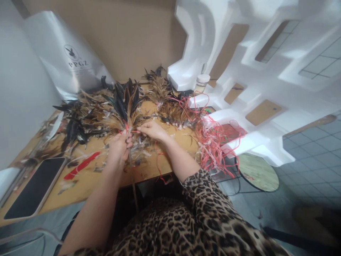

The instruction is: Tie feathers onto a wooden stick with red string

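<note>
My left hand (122,144) is closed around the base of a feather bundle (127,101), dark glossy feathers in the middle with brown ones around them. A thin stick (134,185) runs down below that hand past the table edge. Red string (126,125) is wound round the bundle's base. With its fingers pinched, my right hand (151,130) pulls a length of the same string out to the right, just beside the bundle. Its loose end hangs below the wrist. Part of the bundle's base is hidden by my left fingers.
Loose feathers (93,108) heap at the left, more feather bunches (158,90) behind. A phone (36,186) and a red strip (82,165) lie front left. Tangled pink string (213,142) hangs at the right by white foam (261,131) and a jar (202,82). A round stool (257,172) stands below.
</note>
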`<state>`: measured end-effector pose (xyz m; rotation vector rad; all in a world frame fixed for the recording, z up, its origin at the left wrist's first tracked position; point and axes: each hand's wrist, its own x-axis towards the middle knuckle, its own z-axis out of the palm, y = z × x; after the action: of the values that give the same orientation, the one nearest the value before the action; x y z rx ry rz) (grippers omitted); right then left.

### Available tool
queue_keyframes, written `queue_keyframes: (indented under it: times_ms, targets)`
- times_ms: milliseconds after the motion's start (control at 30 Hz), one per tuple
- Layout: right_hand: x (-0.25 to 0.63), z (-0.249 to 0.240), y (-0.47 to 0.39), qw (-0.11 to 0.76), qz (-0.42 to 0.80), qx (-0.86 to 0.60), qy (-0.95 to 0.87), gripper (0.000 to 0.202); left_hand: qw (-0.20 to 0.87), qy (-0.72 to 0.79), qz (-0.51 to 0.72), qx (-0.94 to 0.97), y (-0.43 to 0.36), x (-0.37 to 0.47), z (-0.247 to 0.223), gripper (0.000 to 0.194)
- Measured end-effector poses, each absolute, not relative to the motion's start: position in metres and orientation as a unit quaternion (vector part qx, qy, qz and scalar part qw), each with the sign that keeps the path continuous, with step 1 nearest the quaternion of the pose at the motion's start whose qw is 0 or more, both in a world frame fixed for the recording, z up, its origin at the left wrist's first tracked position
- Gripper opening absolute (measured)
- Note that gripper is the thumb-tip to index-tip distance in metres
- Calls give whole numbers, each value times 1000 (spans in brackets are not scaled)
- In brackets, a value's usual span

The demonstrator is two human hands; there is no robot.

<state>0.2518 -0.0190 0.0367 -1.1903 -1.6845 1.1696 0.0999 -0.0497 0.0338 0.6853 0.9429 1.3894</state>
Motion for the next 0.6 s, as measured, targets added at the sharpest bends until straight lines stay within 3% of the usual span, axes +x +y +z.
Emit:
queue_keyframes:
  times_ms: [100,267,600]
  targets:
    - [278,39,-14,371,359,-534,-669,36,615,411,608,288,-44,99,37,20]
    - [335,40,-24,344,148,-736,-565,19,629,411,604,267,-38,97,38,19]
    - [375,9,-35,311,106,-838,-435,12,629,411,607,257,-45,99,36,18]
